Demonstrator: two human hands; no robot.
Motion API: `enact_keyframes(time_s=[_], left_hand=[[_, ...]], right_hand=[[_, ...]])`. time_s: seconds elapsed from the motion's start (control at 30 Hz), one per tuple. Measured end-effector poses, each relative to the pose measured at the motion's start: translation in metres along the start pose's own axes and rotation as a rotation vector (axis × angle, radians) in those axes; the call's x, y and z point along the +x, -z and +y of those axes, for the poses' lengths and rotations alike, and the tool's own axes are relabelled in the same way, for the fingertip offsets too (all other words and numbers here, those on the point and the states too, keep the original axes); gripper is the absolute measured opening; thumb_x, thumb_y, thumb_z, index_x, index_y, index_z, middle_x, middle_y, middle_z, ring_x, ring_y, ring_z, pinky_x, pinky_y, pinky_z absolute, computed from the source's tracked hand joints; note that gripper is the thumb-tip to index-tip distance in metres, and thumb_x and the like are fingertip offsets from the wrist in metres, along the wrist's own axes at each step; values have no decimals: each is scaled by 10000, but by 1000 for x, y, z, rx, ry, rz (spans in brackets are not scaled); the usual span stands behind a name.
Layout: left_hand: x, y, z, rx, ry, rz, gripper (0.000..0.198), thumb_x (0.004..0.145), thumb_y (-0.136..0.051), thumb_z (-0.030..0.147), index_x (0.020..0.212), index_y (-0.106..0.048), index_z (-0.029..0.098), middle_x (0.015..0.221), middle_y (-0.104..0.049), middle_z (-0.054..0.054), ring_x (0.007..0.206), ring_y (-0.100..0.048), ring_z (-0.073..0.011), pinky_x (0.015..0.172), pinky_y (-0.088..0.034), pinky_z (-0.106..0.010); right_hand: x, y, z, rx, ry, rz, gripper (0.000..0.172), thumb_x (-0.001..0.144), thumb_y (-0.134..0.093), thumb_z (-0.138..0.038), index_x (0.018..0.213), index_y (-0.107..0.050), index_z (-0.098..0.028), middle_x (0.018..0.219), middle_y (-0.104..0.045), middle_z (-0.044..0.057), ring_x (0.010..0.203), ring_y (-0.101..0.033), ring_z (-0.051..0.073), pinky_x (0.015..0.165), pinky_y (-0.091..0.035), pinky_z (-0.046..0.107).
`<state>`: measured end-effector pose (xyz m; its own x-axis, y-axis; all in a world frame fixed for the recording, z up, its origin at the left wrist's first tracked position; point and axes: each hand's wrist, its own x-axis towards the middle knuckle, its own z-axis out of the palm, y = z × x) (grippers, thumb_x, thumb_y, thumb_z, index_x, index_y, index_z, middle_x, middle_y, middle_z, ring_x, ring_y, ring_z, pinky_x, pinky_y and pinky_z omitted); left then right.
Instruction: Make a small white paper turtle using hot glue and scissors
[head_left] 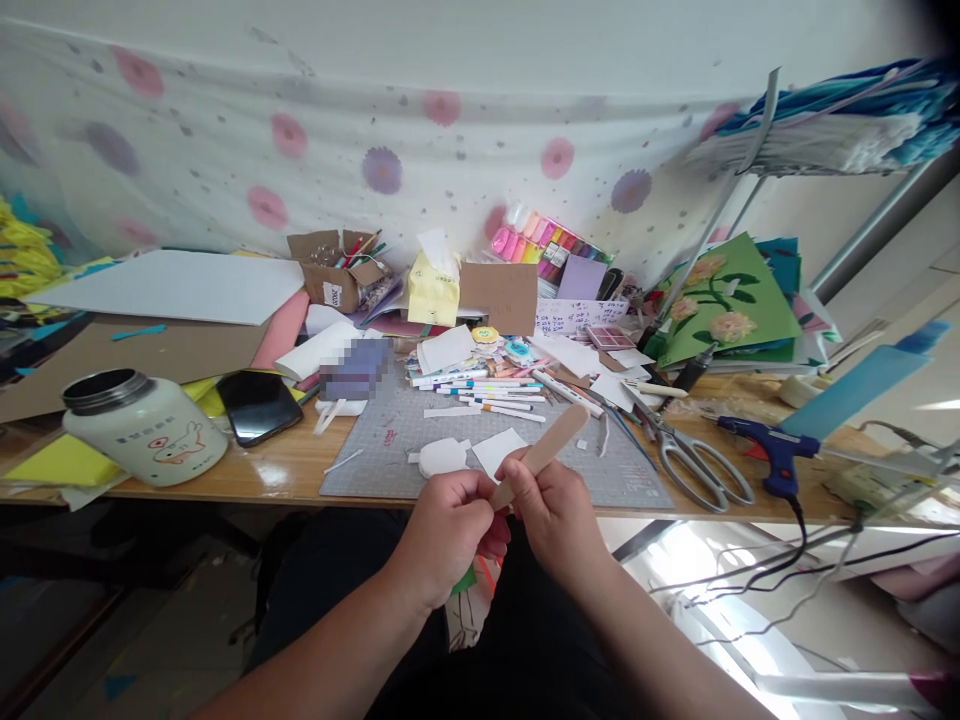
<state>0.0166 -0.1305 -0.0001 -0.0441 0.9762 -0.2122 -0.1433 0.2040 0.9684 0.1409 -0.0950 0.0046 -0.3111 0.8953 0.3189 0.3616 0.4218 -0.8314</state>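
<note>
A flat wooden craft stick (553, 443) with a rounded end slants up and right between my hands, over the front edge of the table. My left hand (457, 525) pinches its lower end. Higher up, the fingers and thumb of my right hand (551, 500) are closed around it. Below my left hand hangs a piece with green, orange and pale parts (469, 615), partly hidden; I cannot tell whether a hand grips it. Just beyond my hands, a white paper cutout (442, 457) and a white paper square (498, 452) lie on the grey cutting mat (382, 465).
Several markers (487, 390) are piled on the mat. Scissors (694, 460) and a blue glue gun (776, 450) with a trailing cord lie to the right. A wide-mouthed white jar (146, 430) and a phone (259, 408) are at left. Behind stands a cardboard box (330, 285).
</note>
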Motion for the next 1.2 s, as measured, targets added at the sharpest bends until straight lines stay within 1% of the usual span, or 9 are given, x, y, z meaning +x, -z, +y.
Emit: enact_keyframes(time_s=[0.27, 0.43, 0.5, 0.57, 0.7, 0.8, 0.9, 1.03, 1.2], left_hand=[[-1, 0, -1, 61, 17, 28, 117, 647, -509, 99, 642, -604, 167, 511, -591, 8, 462, -557, -134, 484, -450, -253], [-8, -4, 2, 133, -38, 67, 145, 653, -475, 64, 604, -553, 176, 494, -576, 18, 460, -558, -129, 478, -448, -240], [-14, -3, 4, 79, -25, 32, 125, 666, -489, 81, 628, -569, 169, 525, -600, 13, 482, -579, -127, 502, -464, -240], [-21, 1, 8, -7, 16, -46, 108, 682, -506, 118, 683, -608, 152, 579, -646, -11, 517, -612, -131, 538, -483, -245], [-36, 8, 16, -77, 42, -193, 147, 706, -527, 187, 755, -647, 118, 647, -700, -63, 556, -649, -146, 556, -494, -247], [-44, 8, 18, -59, 18, -149, 104, 695, -563, 204, 709, -628, 124, 597, -684, -51, 517, -630, -136, 517, -476, -230], [-47, 4, 16, -72, 11, -91, 50, 648, -553, 164, 647, -598, 143, 521, -639, -18, 461, -584, -115, 478, -449, -214], [-50, 1, 14, -94, -10, -89, 58, 624, -514, 139, 581, -543, 165, 438, -563, 20, 397, -508, -89, 446, -415, -205], [-49, 0, 11, -74, -40, -107, 77, 643, -511, 124, 590, -536, 174, 469, -572, 17, 418, -520, -101, 443, -411, -214]], right_hand=[[3, 0, -3, -46, -10, -41, 371, 922, -375, -397, 651, -520, -189, 575, -581, 24, 541, -540, 159, 521, -366, 247], [2, 2, -13, -106, 14, -29, 362, 916, -385, -375, 624, -499, -192, 570, -579, 20, 535, -524, 150, 519, -349, 246], [0, 5, -18, -102, 17, -3, 342, 908, -402, -374, 646, -519, -188, 577, -578, 19, 541, -524, 149, 518, -357, 244], [-3, 8, -22, -33, -16, 3, 318, 900, -422, -385, 694, -551, -181, 567, -573, 12, 525, -525, 146, 498, -369, 235], [-11, 12, -31, 97, -79, -34, 344, 911, -402, -423, 751, -571, -170, 467, -507, -31, 417, -492, 128, 420, -364, 215], [-17, 12, -40, 51, -52, -23, 347, 909, -403, -417, 741, -579, -169, 461, -488, -37, 419, -484, 127, 423, -354, 216], [-23, 10, -47, -30, -14, -5, 319, 894, -426, -387, 705, -571, -175, 504, -503, -22, 479, -494, 136, 478, -359, 229], [-28, 6, -51, -123, 11, 12, 316, 885, -421, -378, 645, -505, -191, 577, -526, 4, 553, -496, 150, 529, -340, 243], [-29, 6, -52, -186, -3, 11, 311, 883, -396, -386, 658, -492, -194, 579, -526, 12, 552, -486, 155, 534, -330, 251]])
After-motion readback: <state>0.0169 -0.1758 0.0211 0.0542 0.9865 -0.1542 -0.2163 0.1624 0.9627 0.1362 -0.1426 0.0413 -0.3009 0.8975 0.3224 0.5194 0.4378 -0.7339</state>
